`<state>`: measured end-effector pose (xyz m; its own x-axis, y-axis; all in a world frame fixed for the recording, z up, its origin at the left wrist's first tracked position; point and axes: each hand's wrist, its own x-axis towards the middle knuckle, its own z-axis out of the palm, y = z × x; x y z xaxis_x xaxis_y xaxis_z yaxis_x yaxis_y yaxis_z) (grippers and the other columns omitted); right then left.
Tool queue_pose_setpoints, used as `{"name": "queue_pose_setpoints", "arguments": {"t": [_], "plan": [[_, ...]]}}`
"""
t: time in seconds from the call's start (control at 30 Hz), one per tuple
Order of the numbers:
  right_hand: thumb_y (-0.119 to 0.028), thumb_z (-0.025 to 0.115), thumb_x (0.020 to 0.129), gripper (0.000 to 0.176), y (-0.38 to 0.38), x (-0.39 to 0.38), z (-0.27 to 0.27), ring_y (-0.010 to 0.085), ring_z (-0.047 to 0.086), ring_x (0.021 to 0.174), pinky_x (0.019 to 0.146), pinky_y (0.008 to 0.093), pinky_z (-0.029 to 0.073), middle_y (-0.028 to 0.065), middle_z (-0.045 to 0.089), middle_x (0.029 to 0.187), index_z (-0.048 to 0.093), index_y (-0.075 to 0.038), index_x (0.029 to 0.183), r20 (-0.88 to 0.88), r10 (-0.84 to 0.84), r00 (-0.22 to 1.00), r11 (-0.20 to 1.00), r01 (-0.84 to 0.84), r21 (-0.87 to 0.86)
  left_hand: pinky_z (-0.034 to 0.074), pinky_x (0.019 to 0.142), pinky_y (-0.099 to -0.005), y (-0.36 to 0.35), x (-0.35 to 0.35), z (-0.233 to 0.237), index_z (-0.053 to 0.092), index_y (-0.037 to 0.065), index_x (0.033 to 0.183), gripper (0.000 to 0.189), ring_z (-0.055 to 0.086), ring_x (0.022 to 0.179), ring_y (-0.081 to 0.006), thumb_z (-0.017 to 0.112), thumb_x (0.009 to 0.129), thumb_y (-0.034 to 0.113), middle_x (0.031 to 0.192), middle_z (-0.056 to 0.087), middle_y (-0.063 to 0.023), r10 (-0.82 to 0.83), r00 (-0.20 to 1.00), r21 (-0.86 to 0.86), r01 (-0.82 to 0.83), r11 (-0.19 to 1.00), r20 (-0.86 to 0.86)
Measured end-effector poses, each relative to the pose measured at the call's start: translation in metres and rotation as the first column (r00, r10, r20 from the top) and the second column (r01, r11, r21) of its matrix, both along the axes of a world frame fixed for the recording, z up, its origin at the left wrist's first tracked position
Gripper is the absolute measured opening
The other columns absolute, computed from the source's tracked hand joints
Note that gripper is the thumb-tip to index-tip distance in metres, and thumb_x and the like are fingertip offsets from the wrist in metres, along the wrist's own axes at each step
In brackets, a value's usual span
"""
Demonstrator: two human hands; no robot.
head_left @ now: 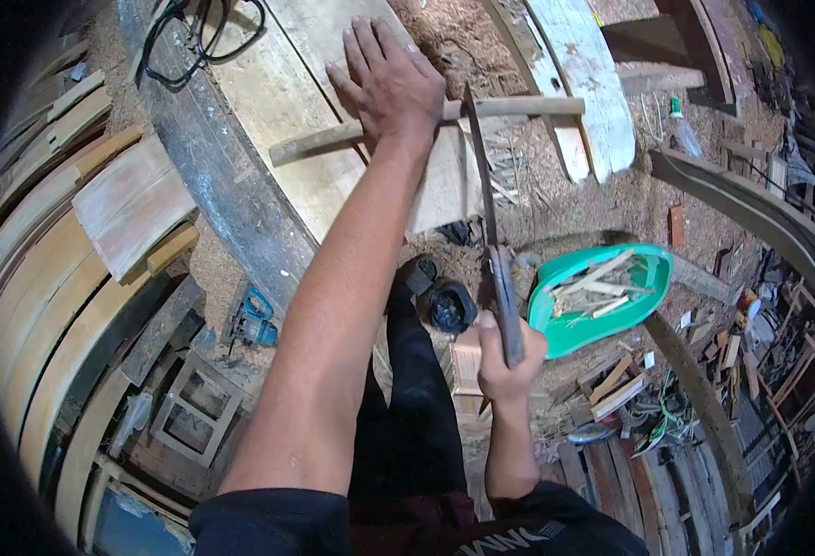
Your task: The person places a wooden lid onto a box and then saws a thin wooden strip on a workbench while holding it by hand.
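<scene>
A green tub (662, 278) sits at the right, near the right hand (511, 360). Loose strips and offcuts of pale wood (602, 287) lie in it at odd angles, some leaning towards its rim.

The left arm reaches from the near left towards the far side, almost straight. The left hand (394, 88) is palm down on the stick (324, 141) and the planks of the worktop (278, 79); its fingers point to the far side, slightly parted, and the thumb is out to the left. The right arm is shorter in view and bent, and the right hand is closed around the handle of the saw (488, 199), the thumb lying along its upper side.

The stick lies crosswise over the worktop, its left end on the planks and its right part extending past their edge to the pale curved boards (588, 83). The saw's blade points away to the far side and crosses the stick just to the right of the left hand. Whether its teeth have entered the wood cannot be told.

A black looped cord (199, 56) lies at the far left of the worktop. Near left, a blue power tool (257, 320) rests low down, beyond a wooden frame (194, 408).
</scene>
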<state>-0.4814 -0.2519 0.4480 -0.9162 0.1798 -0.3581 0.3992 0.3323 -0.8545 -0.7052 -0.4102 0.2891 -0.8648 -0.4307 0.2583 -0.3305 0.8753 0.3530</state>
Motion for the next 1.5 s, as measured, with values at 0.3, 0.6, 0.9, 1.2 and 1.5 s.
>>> {"name": "queue_pose_setpoints", "arguments": {"t": [0.3,0.6,0.9,1.2,1.5], "plan": [[-0.011,0.067,0.089,0.027,-0.002,-0.019,-0.016,0.0048,0.042,0.054,0.048,0.0261,0.036,-0.0017,0.046,0.056,0.055,-0.002,0.067,0.032,-0.010,0.999,0.998,0.012,-0.066,0.009,0.117,-0.0599,0.000,0.001,-0.001,0.041,0.000,0.145,0.059,0.026,0.146,-0.0322,0.043,0.092,0.027,0.154,0.034,-0.0189,-0.016,0.999,-0.007,0.016,1.000,-0.033],[-0.010,0.066,0.089,0.028,-0.011,-0.063,-0.044,0.0041,0.043,0.051,0.046,0.0273,0.034,-0.0006,0.047,0.053,0.054,-0.001,0.066,-0.018,0.037,0.999,0.999,-0.037,-0.030,0.010,0.116,-0.0618,0.000,0.000,-0.002,0.042,0.001,0.144,0.058,0.027,0.146,-0.0324,0.044,0.092,0.027,0.153,0.036,-0.0188,-0.009,0.998,0.024,0.010,1.000,-0.059],[-0.012,0.068,0.088,0.026,-0.012,-0.064,-0.047,0.0059,0.044,0.052,0.048,0.0291,0.037,0.0013,0.049,0.054,0.055,-0.002,0.067,-0.002,0.030,1.000,1.000,-0.030,-0.001,0.010,0.117,-0.0610,-0.001,0.002,0.004,0.042,0.001,0.143,0.057,0.026,0.146,-0.0324,0.044,0.092,0.026,0.153,0.036,-0.0184,-0.036,0.998,0.006,0.036,0.999,-0.050],[-0.013,0.066,0.089,0.027,-0.016,-0.054,-0.040,0.0063,0.044,0.051,0.047,0.0283,0.036,0.0005,0.045,0.053,0.055,-0.002,0.066,-0.087,0.031,0.996,0.999,-0.028,0.040,0.010,0.117,-0.0612,0.002,0.005,-0.005,0.045,0.000,0.141,0.057,0.028,0.145,-0.0328,0.044,0.092,0.027,0.153,0.037,-0.0187,-0.008,0.998,0.003,0.008,1.000,-0.057],[-0.010,0.067,0.087,0.024,-0.003,-0.013,-0.018,0.0051,0.046,0.053,0.050,0.0277,0.039,0.0012,0.047,0.053,0.058,-0.001,0.067,-0.019,-0.018,1.000,0.999,0.017,-0.047,0.011,0.116,-0.0620,-0.003,-0.006,-0.002,0.042,0.002,0.143,0.057,0.027,0.146,-0.0334,0.044,0.092,0.027,0.154,0.034,-0.0183,-0.012,0.996,0.006,0.013,1.000,-0.083]]}}
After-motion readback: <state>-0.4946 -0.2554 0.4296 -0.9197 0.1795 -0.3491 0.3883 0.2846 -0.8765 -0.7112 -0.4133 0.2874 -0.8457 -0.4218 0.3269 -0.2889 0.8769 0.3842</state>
